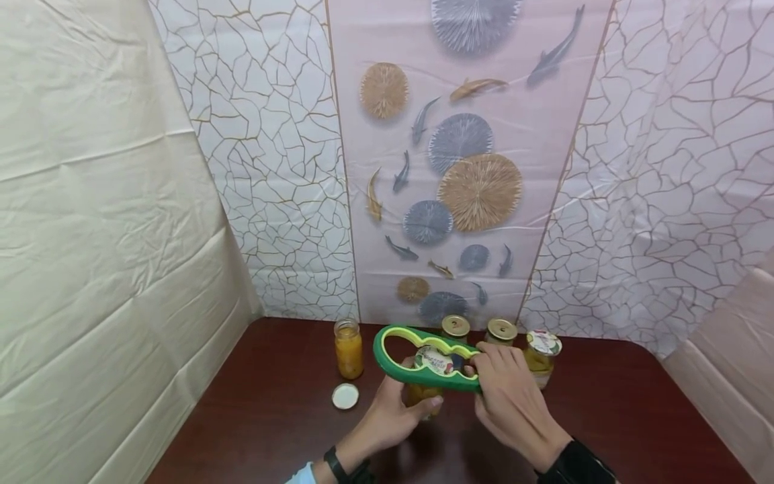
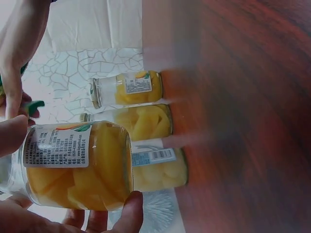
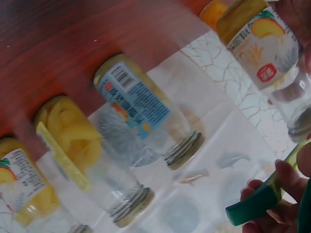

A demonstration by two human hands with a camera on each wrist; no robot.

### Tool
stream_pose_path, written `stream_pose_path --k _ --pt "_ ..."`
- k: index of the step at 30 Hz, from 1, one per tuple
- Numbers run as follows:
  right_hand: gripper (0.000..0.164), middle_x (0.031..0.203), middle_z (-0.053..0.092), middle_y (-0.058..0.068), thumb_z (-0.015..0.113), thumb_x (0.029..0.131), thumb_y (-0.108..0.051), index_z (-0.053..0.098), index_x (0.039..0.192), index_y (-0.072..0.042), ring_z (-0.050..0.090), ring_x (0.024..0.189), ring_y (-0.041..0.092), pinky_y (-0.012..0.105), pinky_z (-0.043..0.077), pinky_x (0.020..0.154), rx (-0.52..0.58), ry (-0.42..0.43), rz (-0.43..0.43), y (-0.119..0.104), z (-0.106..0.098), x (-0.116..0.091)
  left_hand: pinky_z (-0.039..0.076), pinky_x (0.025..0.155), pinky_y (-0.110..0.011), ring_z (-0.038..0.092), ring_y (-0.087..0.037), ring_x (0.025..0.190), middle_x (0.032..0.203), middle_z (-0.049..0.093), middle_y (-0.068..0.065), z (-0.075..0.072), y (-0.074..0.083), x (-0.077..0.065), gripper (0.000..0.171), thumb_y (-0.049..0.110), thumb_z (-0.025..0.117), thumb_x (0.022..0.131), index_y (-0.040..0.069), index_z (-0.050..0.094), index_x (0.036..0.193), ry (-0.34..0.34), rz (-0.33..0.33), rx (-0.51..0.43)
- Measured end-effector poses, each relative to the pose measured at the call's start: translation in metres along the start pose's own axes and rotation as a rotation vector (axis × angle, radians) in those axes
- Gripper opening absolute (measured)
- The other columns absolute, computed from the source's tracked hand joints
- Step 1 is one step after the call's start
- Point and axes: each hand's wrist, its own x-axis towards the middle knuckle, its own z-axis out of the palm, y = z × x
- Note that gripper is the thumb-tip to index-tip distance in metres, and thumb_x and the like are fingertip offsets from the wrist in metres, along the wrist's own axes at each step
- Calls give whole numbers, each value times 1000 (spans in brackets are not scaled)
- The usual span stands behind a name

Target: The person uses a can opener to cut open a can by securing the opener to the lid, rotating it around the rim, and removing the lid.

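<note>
My left hand (image 1: 392, 410) grips a glass jar of orange fruit pieces (image 2: 104, 165), its fingers and thumb curled round the body. In the right wrist view the same jar (image 3: 262, 43) shows a peach label. My right hand (image 1: 510, 390) holds a green jar opener (image 1: 444, 380) by one end, with lime-coloured scalloped inner edges. The opener lies over the jar, and the printed lid (image 1: 432, 361) shows through its openings. Whether the opener touches the lid, I cannot tell.
On the dark red table (image 1: 254, 417), an uncovered jar of orange fruit (image 1: 349, 353) stands to the left, with a loose lid (image 1: 345, 396) in front. Behind the hands are two gold-lidded jars (image 1: 455, 326); a jar with a printed lid (image 1: 539, 363) stands at right. Patterned cloth hangs behind.
</note>
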Motion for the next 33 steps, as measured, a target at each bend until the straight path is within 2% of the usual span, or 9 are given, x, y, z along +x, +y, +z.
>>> stream_pose_path --k 4,6,9,14,21,28,33 --pt "10 107 65 24 50 87 -5 59 92 -4 60 105 42 56 46 86 -38 -4 -8 -3 1 4 45 105 -52 57 -16 124 139 60 4 1 5 0 54 31 77 94 34 51 142 -4 34 3" --pt "13 109 64 26 53 81 -1 60 93 -3 60 104 42 56 46 84 -56 -8 -7 -3 1 6 46 104 -50 57 -14 123 138 60 6 2 7 0 54 30 77 93 36 52 141 -3 39 22" --pt "17 111 64 27 53 78 2 60 93 -1 59 104 43 55 45 82 -78 -21 -1 -1 0 7 47 104 -50 57 -15 124 139 59 6 3 8 0 55 30 78 93 38 52 140 0 38 33" --pt "19 115 63 27 52 77 3 60 94 -1 58 106 42 54 43 82 -86 -37 18 3 -3 7 47 103 -52 57 -17 124 138 59 3 2 10 1 54 32 78 93 35 52 140 10 60 30" --pt "19 115 63 27 54 75 2 60 93 -1 58 105 42 53 41 81 -86 -33 10 4 -5 5 47 103 -48 58 -14 121 135 62 5 0 12 2 50 30 78 93 33 54 137 10 86 11" --pt "16 114 62 26 49 80 -1 59 93 -3 57 102 42 51 39 80 -97 -48 2 4 -5 2 45 103 -52 57 -15 122 132 61 5 -2 14 1 52 33 78 93 34 53 138 13 58 2" --pt "13 111 63 26 52 80 0 58 90 -3 57 99 42 51 38 78 -108 -46 -1 3 -6 0 46 101 -53 58 -17 121 129 60 3 -3 16 0 52 37 78 92 34 54 138 8 23 14"
